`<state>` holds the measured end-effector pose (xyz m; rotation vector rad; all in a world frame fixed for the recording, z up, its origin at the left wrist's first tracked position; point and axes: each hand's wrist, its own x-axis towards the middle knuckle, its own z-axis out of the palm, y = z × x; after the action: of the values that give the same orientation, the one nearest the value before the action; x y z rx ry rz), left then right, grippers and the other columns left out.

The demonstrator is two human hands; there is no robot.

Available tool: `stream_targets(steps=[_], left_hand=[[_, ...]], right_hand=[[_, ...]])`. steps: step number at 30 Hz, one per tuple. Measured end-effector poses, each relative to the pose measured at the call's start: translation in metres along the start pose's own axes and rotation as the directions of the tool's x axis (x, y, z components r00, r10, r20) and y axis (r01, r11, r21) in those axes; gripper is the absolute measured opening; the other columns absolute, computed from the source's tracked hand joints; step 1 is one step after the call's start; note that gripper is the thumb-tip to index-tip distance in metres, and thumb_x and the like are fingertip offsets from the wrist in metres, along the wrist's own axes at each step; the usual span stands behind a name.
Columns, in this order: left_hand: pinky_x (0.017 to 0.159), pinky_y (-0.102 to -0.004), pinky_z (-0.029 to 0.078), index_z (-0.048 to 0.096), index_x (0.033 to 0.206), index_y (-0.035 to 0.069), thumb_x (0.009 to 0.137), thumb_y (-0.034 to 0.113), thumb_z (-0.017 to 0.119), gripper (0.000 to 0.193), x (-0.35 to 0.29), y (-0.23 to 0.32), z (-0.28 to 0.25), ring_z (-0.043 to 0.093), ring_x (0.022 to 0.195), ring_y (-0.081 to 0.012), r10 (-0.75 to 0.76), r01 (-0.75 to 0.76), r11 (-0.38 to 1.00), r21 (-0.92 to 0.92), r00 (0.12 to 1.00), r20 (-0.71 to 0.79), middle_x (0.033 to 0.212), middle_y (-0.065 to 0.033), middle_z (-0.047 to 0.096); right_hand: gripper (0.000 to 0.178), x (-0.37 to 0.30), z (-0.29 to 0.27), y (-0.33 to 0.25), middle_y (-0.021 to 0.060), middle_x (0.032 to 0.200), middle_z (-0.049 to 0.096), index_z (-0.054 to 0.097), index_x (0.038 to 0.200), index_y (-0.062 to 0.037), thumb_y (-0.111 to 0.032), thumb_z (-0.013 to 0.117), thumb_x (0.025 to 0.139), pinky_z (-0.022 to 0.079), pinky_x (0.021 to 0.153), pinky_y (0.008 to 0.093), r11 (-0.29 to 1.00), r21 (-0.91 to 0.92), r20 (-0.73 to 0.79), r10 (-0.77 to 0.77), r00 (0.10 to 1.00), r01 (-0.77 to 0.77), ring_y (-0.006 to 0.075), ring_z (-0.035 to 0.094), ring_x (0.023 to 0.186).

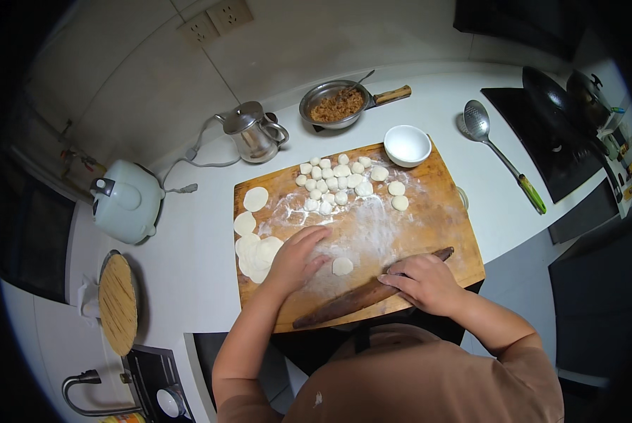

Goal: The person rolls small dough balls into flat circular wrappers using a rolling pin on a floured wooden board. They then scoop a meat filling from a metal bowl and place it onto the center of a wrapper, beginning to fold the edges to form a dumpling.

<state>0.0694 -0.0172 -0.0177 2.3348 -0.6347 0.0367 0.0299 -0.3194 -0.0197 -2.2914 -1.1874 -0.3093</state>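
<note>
A: Ok, so what's taking up your white counter?

B: Mostly your wooden board — floury through the middle, right in front of you. Your dark, tapered rolling pin lies slantwise across the near part of it. Past the far edge there's your metal pan of brown, crumbly filling, with the metal kettle to its left.

A: And your hands?

B: Your right hand has its fingers closed over the pin, toward the right end. Your left hand is loosely open, fingers a bit curled, nothing in it — can't tell if the fingertips touch the board.

A: Smaller stuff?

B: Your white bowl sits at the board's far right corner. Down the left side you've got thin dough wrappers, 2 further back and the rest overlapping near your left wrist. The flattened dough disc is on the board between your left fingertips and the pin. Tiniest are the dough lumps, bunched toward the far side.
</note>
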Motion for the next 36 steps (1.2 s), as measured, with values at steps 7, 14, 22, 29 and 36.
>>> stream_targets(steps=[7, 14, 22, 29, 36], left_hand=[[0.109, -0.04, 0.043, 0.061, 0.128, 0.009, 0.087, 0.001, 0.063, 0.041, -0.02, -0.016, 0.023, 0.055, 0.126, -0.0298, 0.152, -0.16, 0.987, 0.022, 0.967, 0.207, 0.135, -0.0097, 0.06], [0.108, -0.0387, 0.044, 0.065, 0.123, 0.006, 0.087, 0.001, 0.063, 0.037, -0.032, -0.007, 0.017, 0.056, 0.125, -0.033, 0.058, -0.045, 0.986, -0.163, 0.995, 0.077, 0.132, -0.013, 0.062], [0.119, -0.0511, 0.021, 0.039, 0.148, 0.009, 0.085, 0.022, 0.069, 0.071, -0.082, 0.049, 0.0, 0.031, 0.144, -0.0333, -0.255, 0.156, 0.893, 0.422, 0.948, 0.19, 0.155, -0.0152, 0.034], [0.118, -0.0556, 0.015, 0.031, 0.15, 0.002, 0.085, 0.025, 0.071, 0.08, -0.061, 0.018, 0.016, 0.025, 0.146, -0.0396, -0.31, 0.298, 0.828, 0.475, 0.949, -0.056, 0.157, -0.0203, 0.028], [0.119, -0.0529, 0.018, 0.027, 0.151, 0.002, 0.083, 0.026, 0.071, 0.085, -0.051, 0.018, 0.008, 0.023, 0.147, -0.0368, -0.339, 0.309, 0.823, 0.476, 0.94, -0.024, 0.159, -0.0197, 0.025]], right_hand=[[0.038, -0.002, 0.001, -0.001, 0.0025, 0.107, 0.065, 0.065, 0.119, -0.0127, -0.013, 0.062, 0.081, 0.049, 0.078, 0.0366, 1.0, -0.005, -0.005, -0.006, 1.0, 0.006, 0.0232, 0.062, 0.098], [0.039, 0.002, 0.0, -0.002, 0.0032, 0.107, 0.065, 0.064, 0.12, -0.0121, -0.013, 0.064, 0.081, 0.049, 0.079, 0.0372, 1.0, 0.003, 0.007, 0.002, 1.0, -0.002, 0.0238, 0.061, 0.098], [0.048, 0.025, 0.013, -0.004, 0.0071, 0.113, 0.062, 0.057, 0.129, -0.008, -0.019, 0.067, 0.083, 0.048, 0.086, 0.0403, 0.998, 0.026, 0.134, 0.046, 0.99, -0.05, 0.0267, 0.059, 0.104], [0.062, 0.079, 0.034, 0.013, 0.016, 0.14, 0.05, 0.05, 0.138, -0.0043, -0.041, 0.062, 0.089, 0.036, 0.11, 0.0439, 0.972, -0.189, 0.111, 0.163, 0.98, -0.14, 0.0347, 0.043, 0.134], [0.069, 0.081, 0.04, 0.023, 0.0175, 0.149, 0.043, 0.046, 0.142, -0.0042, -0.043, 0.063, 0.089, 0.032, 0.114, 0.0453, 0.969, -0.16, 0.125, 0.211, 0.97, -0.19, 0.0373, 0.037, 0.139]])
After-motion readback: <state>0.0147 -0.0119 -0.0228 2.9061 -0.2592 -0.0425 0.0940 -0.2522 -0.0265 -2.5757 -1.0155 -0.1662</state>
